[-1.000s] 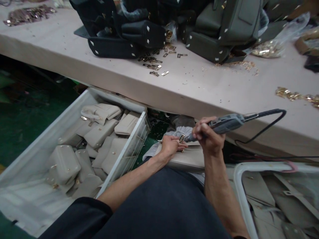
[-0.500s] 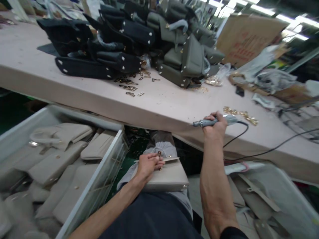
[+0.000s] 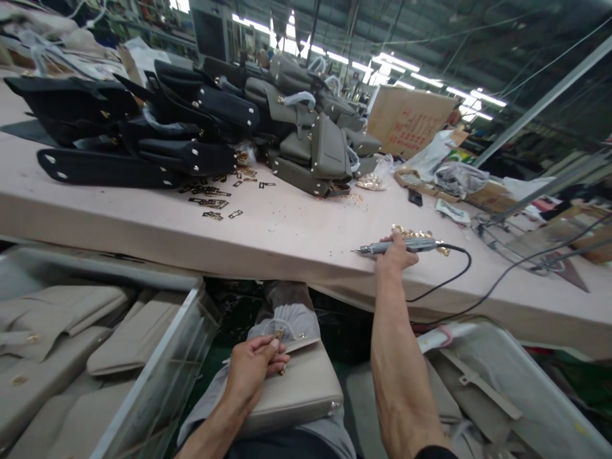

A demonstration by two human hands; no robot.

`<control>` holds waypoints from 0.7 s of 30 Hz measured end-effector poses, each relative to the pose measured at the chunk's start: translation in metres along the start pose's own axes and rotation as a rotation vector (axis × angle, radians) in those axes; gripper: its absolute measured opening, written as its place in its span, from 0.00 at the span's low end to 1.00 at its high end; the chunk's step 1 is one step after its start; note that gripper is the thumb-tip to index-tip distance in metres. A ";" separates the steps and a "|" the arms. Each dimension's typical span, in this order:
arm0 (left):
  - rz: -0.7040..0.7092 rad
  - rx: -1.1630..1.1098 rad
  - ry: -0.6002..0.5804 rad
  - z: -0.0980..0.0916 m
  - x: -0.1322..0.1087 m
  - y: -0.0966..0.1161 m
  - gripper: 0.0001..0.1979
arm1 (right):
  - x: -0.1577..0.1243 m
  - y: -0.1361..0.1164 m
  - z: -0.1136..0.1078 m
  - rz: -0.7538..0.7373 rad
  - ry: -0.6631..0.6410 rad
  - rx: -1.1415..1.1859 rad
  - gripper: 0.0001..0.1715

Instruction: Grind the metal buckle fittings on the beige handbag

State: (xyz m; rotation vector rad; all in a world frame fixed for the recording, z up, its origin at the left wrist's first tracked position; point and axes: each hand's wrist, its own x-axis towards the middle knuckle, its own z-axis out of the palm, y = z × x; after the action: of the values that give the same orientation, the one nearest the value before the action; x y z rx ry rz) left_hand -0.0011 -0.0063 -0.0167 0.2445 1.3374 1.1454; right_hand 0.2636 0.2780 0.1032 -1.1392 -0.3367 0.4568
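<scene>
A beige bag (image 3: 301, 389) lies on the person's lap, its flap partly raised near the top edge. My left hand (image 3: 255, 366) is closed at that flap, with a small gold metal fitting (image 3: 278, 334) showing at its fingertips. Over the front edge of the table, my right hand (image 3: 396, 254) grips a silver electric screwdriver (image 3: 377, 247), whose tip points left. A dark cable runs from its rear end. Small gold pieces (image 3: 442, 248) lie just behind the tool.
Black bags (image 3: 109, 167) and grey-green bags (image 3: 329, 150) are piled on the table (image 3: 287, 223), with metal plates (image 3: 210, 204) in front. Bins of beige bags stand left (image 3: 148, 363) and right (image 3: 540, 363). A cardboard box (image 3: 411, 121) is behind.
The view has tilted up and shifted to the right. My right hand has lowered the screwdriver to the tabletop, with its fingers now over the top. My left hand stays at the bag's flap.
</scene>
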 end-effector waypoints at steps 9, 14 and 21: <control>-0.016 0.030 0.058 0.008 0.005 0.001 0.07 | 0.019 0.006 -0.038 -0.443 0.085 -1.067 0.59; 0.071 0.030 0.073 0.004 0.005 0.004 0.20 | 0.012 0.016 -0.041 -0.511 0.079 -1.123 0.49; 0.121 0.023 0.090 -0.001 0.011 0.010 0.25 | 0.029 0.005 -0.046 -0.528 0.071 -1.130 0.42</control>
State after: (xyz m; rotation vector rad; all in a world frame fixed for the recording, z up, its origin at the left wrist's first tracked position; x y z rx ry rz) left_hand -0.0090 0.0059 -0.0170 0.2971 1.4307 1.2558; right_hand 0.3095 0.2577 0.0814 -2.0602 -0.8611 -0.3160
